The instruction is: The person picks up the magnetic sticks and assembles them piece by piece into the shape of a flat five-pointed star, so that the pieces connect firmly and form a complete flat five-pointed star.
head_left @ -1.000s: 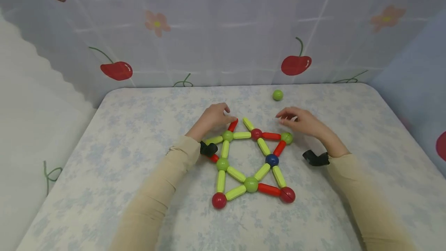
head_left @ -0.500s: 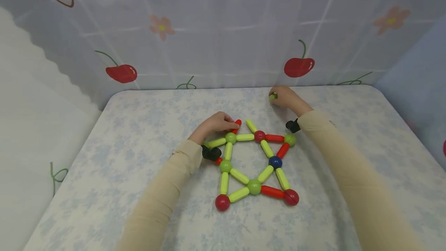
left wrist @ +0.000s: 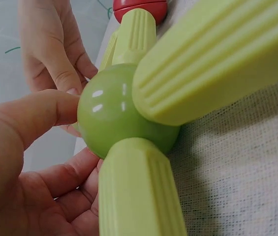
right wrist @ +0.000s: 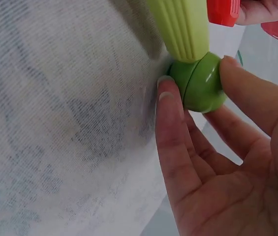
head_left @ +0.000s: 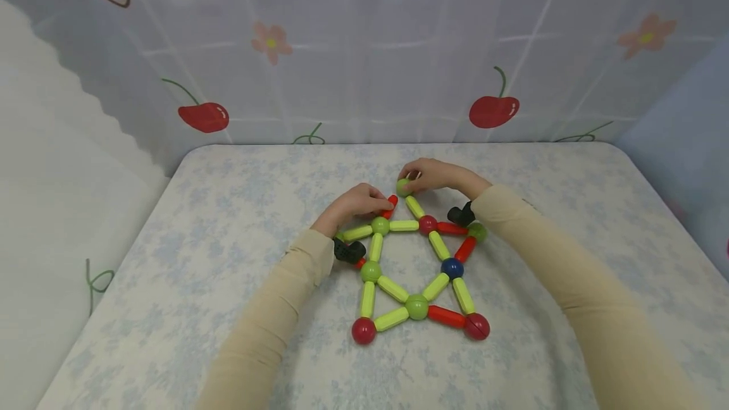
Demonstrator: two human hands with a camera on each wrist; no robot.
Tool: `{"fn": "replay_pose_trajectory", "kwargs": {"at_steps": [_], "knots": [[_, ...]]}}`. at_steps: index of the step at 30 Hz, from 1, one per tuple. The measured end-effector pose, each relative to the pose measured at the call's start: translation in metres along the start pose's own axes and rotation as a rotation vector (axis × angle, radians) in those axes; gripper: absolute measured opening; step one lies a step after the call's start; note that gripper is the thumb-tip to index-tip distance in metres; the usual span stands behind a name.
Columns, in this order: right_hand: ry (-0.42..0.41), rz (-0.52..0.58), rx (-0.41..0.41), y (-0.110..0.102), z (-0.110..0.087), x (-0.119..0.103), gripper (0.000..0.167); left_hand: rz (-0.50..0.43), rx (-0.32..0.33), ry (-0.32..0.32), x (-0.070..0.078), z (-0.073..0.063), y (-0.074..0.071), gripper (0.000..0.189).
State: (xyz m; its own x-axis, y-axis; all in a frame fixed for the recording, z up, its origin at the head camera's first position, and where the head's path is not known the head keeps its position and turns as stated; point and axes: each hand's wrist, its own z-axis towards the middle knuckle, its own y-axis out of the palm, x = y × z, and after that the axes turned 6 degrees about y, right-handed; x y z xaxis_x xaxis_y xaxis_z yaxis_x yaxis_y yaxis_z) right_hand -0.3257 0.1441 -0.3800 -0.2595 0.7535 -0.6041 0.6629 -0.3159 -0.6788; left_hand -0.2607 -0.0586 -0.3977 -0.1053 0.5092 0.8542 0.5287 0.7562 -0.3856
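Observation:
In the head view my right hand [head_left: 437, 175] pinches a green ball [right wrist: 203, 83] between thumb and fingers. The ball meets the outer end of a yellow-green magnetic stick [head_left: 415, 207] running up from a red ball [head_left: 428, 225]. My left hand [head_left: 359, 201] holds a red magnetic stick [head_left: 390, 207] that rises from another green ball [head_left: 380, 226]; in the left wrist view that ball hides part of the fingers. These belong to a flat star-like frame of sticks and balls, with a blue ball [head_left: 452, 268] at its right. My left wrist covers the frame's left corner.
Two red balls mark the near corners, one at the left [head_left: 363, 331] and one at the right [head_left: 477, 326]. The frame lies on a table with a pale blue-patterned cloth [head_left: 256, 176]. A curtain printed with cherries [head_left: 364, 49] hangs behind the far edge.
My right hand has reached to the far edge, picked up the loose green ball, and brought it left and nearer to the stick's end. The left hand stays at the red stick.

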Motion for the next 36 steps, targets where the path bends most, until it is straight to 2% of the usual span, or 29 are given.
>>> {"fn": "replay_pose_trajectory", "kwargs": {"at_steps": [6, 14, 22, 36], "knots": [[-0.03, 0.05, -0.061, 0.002, -0.002, -0.003, 0.032, -0.024, -0.005, 0.02, 0.0, -0.001, 0.001, 0.017], [-0.015, 0.059, -0.079, 0.005, -0.004, -0.003, 0.033, -0.036, -0.006, 0.033, -0.001, -0.001, 0.001, 0.017], [0.01, -0.063, -0.14, 0.011, -0.007, -0.009, 0.054, -0.045, -0.012, 0.042, -0.002, -0.001, 0.001, 0.019], [-0.03, 0.001, -0.097, 0.019, -0.014, -0.007, 0.058, -0.031, -0.003, 0.04, -0.003, -0.002, 0.002, 0.017]]}}
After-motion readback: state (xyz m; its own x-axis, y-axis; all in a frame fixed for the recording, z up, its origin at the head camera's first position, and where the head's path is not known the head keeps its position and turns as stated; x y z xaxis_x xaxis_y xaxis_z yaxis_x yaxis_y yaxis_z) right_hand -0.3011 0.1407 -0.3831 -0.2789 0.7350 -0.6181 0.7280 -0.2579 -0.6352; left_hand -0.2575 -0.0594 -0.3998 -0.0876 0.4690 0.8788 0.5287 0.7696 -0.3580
